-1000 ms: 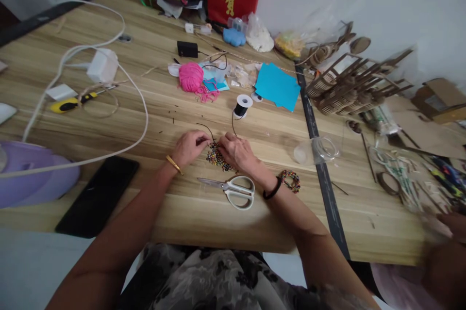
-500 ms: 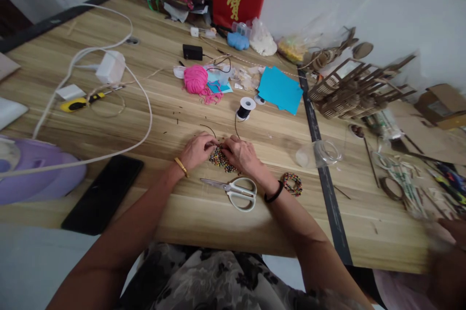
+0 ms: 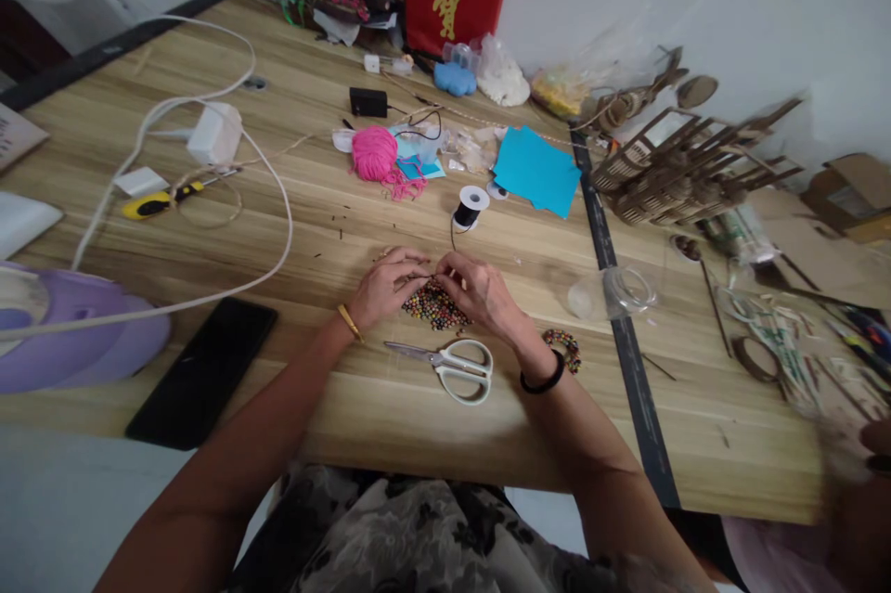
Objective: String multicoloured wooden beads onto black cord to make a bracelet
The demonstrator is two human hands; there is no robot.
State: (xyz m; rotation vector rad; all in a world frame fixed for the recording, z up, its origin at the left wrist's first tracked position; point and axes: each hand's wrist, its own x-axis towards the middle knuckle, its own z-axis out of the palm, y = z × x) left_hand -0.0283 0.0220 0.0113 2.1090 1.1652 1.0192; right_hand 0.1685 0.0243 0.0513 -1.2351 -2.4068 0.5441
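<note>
Gold bangle [image 3: 347, 321], black wristband [image 3: 544, 382], floral garment [image 3: 418, 537]

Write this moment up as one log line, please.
left hand: pinching at pile of small multicoloured beads | right hand: fingertips meeting the left over the pile | white-handled scissors: flat on wooden table

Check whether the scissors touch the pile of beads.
Apart. The head view shows the scissors lying nearer the table edge than the beads, with a strip of bare table plainly visible between the two.
</note>
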